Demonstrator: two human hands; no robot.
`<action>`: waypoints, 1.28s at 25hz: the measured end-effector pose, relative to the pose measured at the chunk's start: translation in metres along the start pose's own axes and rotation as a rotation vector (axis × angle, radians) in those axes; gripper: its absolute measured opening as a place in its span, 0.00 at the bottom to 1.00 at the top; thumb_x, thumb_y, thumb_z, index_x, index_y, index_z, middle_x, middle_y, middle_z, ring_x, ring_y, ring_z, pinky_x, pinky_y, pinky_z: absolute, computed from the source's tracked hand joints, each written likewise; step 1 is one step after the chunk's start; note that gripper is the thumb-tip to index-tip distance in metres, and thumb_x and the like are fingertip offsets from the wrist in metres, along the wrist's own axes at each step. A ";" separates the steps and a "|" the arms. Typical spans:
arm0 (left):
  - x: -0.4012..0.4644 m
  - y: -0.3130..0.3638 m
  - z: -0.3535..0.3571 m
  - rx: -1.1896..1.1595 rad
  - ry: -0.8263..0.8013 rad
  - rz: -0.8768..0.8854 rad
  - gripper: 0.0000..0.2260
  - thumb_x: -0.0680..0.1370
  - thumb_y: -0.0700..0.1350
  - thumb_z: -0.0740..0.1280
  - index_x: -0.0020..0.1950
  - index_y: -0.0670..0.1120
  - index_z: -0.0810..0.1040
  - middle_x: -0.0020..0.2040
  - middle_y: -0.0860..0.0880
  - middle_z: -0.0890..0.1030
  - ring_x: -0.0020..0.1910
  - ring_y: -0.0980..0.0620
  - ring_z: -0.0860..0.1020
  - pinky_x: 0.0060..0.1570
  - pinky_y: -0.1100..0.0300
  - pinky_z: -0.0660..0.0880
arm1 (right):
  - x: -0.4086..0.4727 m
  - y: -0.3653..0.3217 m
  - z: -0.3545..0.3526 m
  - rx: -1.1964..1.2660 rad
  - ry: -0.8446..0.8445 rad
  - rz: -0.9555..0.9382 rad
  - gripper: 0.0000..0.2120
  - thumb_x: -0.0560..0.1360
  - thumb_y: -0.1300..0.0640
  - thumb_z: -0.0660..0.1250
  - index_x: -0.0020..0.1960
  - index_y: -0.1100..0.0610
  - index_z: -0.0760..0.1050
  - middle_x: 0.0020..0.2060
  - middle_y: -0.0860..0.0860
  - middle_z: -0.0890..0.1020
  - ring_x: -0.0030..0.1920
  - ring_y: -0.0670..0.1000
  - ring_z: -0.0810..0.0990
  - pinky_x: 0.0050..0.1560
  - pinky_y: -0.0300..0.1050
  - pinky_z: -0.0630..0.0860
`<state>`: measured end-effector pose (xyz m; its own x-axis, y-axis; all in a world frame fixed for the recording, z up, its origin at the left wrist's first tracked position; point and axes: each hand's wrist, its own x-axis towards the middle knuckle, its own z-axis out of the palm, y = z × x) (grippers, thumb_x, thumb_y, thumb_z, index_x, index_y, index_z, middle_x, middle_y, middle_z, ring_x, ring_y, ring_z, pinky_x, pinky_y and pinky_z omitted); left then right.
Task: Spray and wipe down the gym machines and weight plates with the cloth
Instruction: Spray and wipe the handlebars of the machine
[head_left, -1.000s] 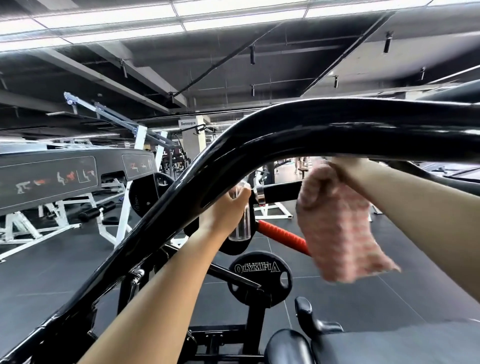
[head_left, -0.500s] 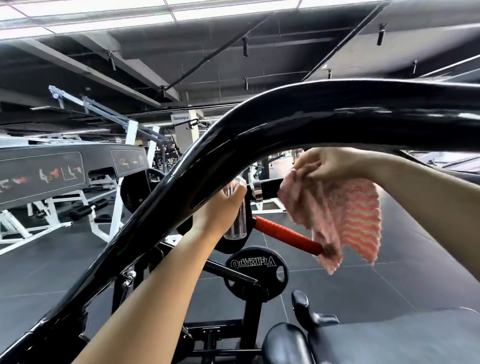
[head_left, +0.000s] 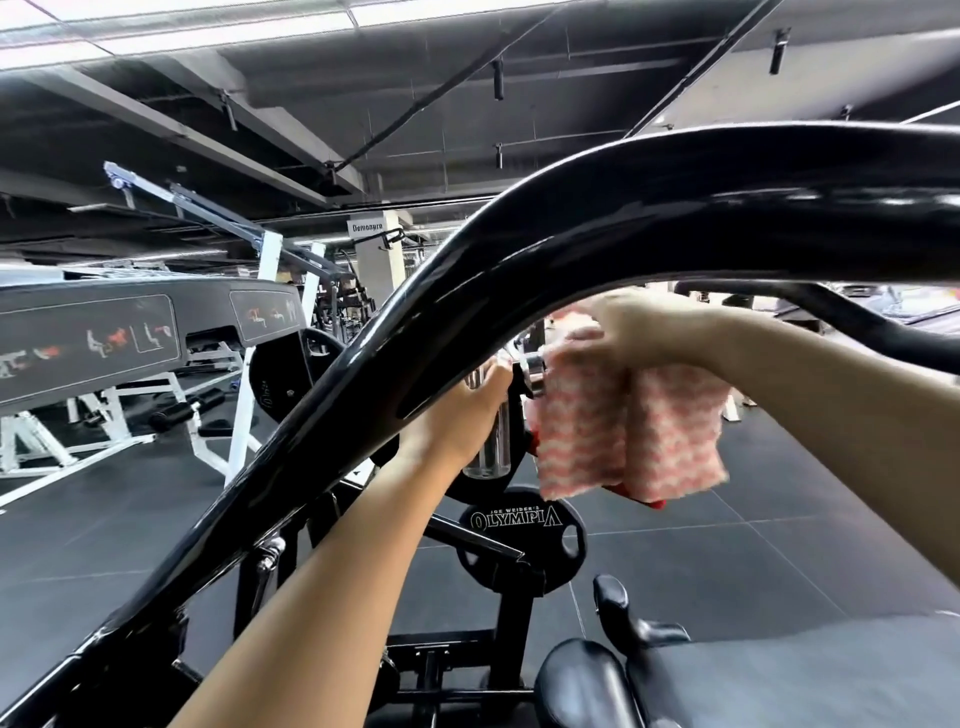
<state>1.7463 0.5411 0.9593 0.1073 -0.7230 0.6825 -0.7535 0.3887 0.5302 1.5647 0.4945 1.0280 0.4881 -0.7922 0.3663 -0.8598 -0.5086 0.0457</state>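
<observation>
A: Two hands busy: left hand (head_left: 460, 415) wrapped round the clear plastic spray bottle (head_left: 488, 447), right hand (head_left: 631, 332) gripping the pink-and-white striped cloth (head_left: 631, 436) draped over the red-gripped handle (head_left: 655, 503).

B: Close the cloth fully round it, I'd say, under the curved glossy black frame tube (head_left: 571, 249).

1. This place is a commercial gym, a big indoor hall.
2. A thick curved black steel machine frame (head_left: 519, 291) crosses the view, with black padded seats (head_left: 582, 686) below it.
3. A round black weight plate printed "OLYMPIA" (head_left: 524, 540) hangs on the machine.
4. At left stand white-framed machines (head_left: 244, 415) and a grey panel with exercise pictures (head_left: 119, 338), which are blurred.
5. The floor is dark rubber tiles (head_left: 701, 545); the ceiling has bare beams and long light strips (head_left: 208, 31).
</observation>
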 end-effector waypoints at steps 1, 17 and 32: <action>0.000 -0.001 0.001 -0.003 0.013 0.013 0.13 0.73 0.59 0.55 0.47 0.51 0.69 0.36 0.53 0.75 0.29 0.58 0.67 0.29 0.67 0.62 | 0.001 -0.001 0.004 -0.118 -0.074 -0.063 0.22 0.70 0.41 0.69 0.60 0.50 0.72 0.55 0.48 0.76 0.59 0.52 0.74 0.55 0.45 0.71; -0.004 0.009 -0.008 -0.091 -0.010 0.021 0.15 0.78 0.49 0.62 0.32 0.50 0.66 0.30 0.52 0.70 0.23 0.59 0.70 0.24 0.73 0.66 | 0.027 -0.033 0.009 0.398 0.020 -0.107 0.16 0.80 0.49 0.57 0.43 0.59 0.76 0.38 0.51 0.78 0.40 0.49 0.76 0.39 0.45 0.71; -0.005 0.015 -0.009 -0.100 0.014 -0.040 0.13 0.80 0.51 0.59 0.35 0.58 0.65 0.36 0.61 0.70 0.35 0.63 0.69 0.32 0.79 0.64 | 0.003 -0.047 0.086 -0.369 0.655 -0.165 0.12 0.70 0.53 0.56 0.42 0.56 0.77 0.31 0.53 0.77 0.27 0.53 0.76 0.31 0.44 0.72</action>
<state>1.7400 0.5557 0.9683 0.1455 -0.7317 0.6659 -0.6796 0.4152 0.6047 1.6193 0.4868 0.9472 0.5247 -0.2956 0.7983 -0.8341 -0.3659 0.4128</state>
